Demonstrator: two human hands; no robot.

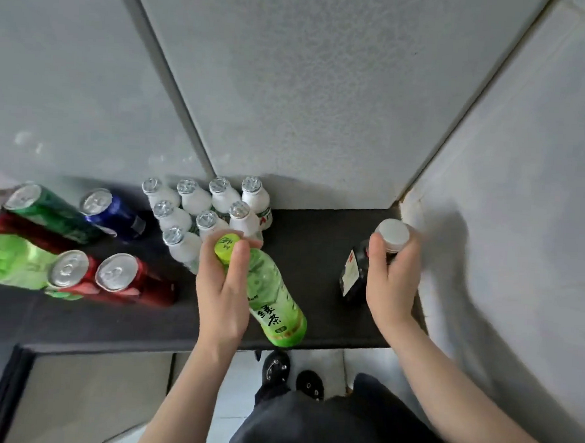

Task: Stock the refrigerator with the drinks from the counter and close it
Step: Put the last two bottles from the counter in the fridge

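Note:
On the dark counter (pixel 310 242) my left hand (pixel 221 292) grips a green tea bottle (pixel 273 301) around its neck, just below the yellow-green cap. My right hand (pixel 391 277) holds a dark bottle (pixel 354 275) by its white cap, near the right wall. Several small white bottles (pixel 217 200) with foil tops stand clustered behind my left hand. To the left stand red cans (pixel 118 276), a green can (pixel 47 208) and a blue can (pixel 112 208). No refrigerator interior shows.
Grey wall panels (pixel 308 86) rise behind the counter and a white wall (pixel 522 199) closes the right side. A light green pack (pixel 7 260) lies at the far left. Below the counter edge are a grey cabinet front (pixel 89 390), floor tiles and my shoes.

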